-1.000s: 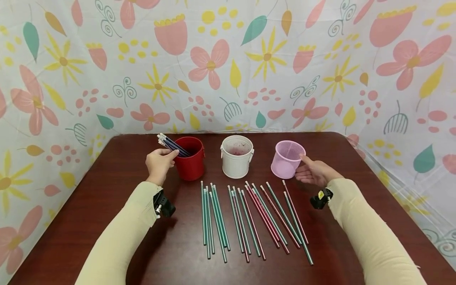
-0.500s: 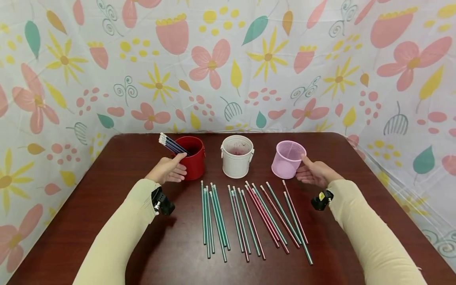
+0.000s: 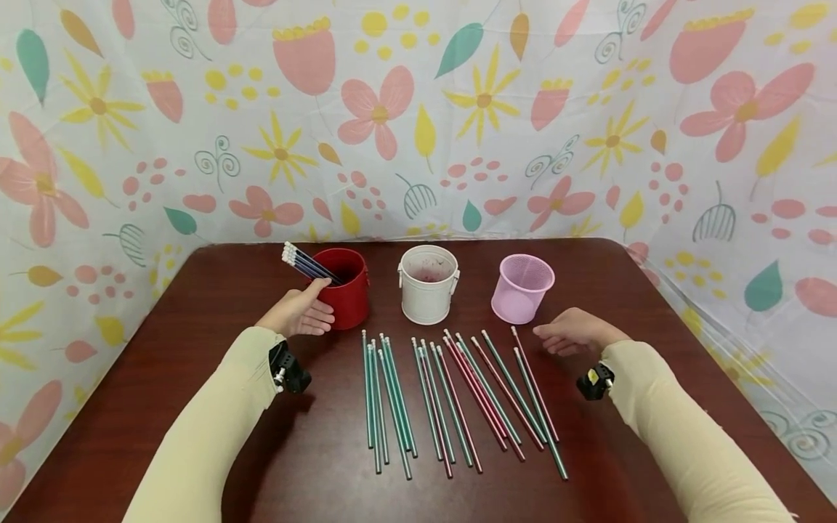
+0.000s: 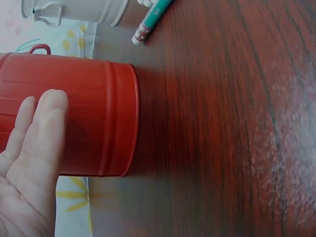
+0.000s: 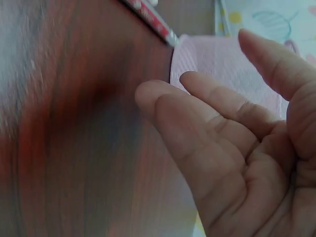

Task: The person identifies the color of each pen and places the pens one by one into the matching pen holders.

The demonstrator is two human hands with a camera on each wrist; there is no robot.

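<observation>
In the head view my left hand (image 3: 302,311) is held beside the red bucket (image 3: 348,301), its fingers straight along the wall and its thumb up near the rim. Several dark blue pencils (image 3: 302,260) lean out of that bucket, white erasers upward. The left wrist view has the straight fingers (image 4: 42,128) overlapping the bucket's side. My right hand (image 3: 575,332) hovers in front and right of the pink mesh pen holder (image 3: 519,298), holding nothing. Its fingers are loosely bent and the thumb is spread away in the right wrist view.
A white bucket (image 3: 428,294) stands between the red bucket and the pen holder. Several green pencils (image 3: 367,389) and red pencils (image 3: 535,384) lie in rows on the brown table (image 3: 216,305), erasers toward the containers. A flowered cloth (image 3: 418,123) hangs behind.
My left hand has let go of the dark blue pencils, which now rest in the red bucket, and its fingers have straightened. My right hand has drawn back from the pink pen holder.
</observation>
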